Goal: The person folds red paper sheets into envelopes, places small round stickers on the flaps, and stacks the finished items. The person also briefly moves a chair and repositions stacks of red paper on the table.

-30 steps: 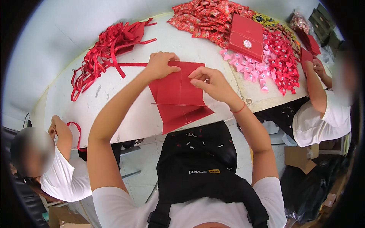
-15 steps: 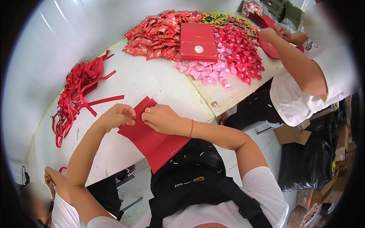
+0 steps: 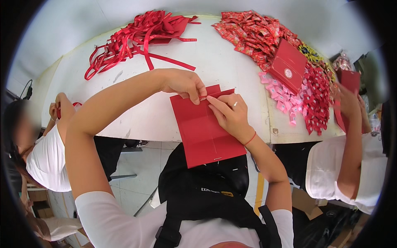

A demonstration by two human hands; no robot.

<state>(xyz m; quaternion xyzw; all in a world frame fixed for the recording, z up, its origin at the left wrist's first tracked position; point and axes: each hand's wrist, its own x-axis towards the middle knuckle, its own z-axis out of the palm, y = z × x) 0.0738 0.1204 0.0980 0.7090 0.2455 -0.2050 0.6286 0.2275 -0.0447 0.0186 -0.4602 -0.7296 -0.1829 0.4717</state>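
A creased red card sleeve [image 3: 198, 136] hangs over the table's front edge above my lap, with slits and fold lines in it. My left hand [image 3: 186, 87] reaches over its top edge, thumb and fingers pinched together at a small pale slit. What lies between those fingertips is too small to make out. From the right, my right hand [image 3: 231, 113], with a ring and a thin red cord at the wrist, grips the upper right of the sleeve. Its fingertips meet the left ones at the slit, and its other fingers are curled on the card.
A heap of red ribbons [image 3: 136, 39] lies at the far left of the white table [image 3: 136, 99]. Far right are red-wrapped packets [image 3: 252, 37], pink sweets [image 3: 281, 93], red sweets [image 3: 316, 99] and red cards [image 3: 289, 62]. Co-workers sit on both sides.
The view has swung to the right, so the table's things appear shifted. My left fingers have come to the slit beside my right fingertips, and the sleeve stands more upright in view.
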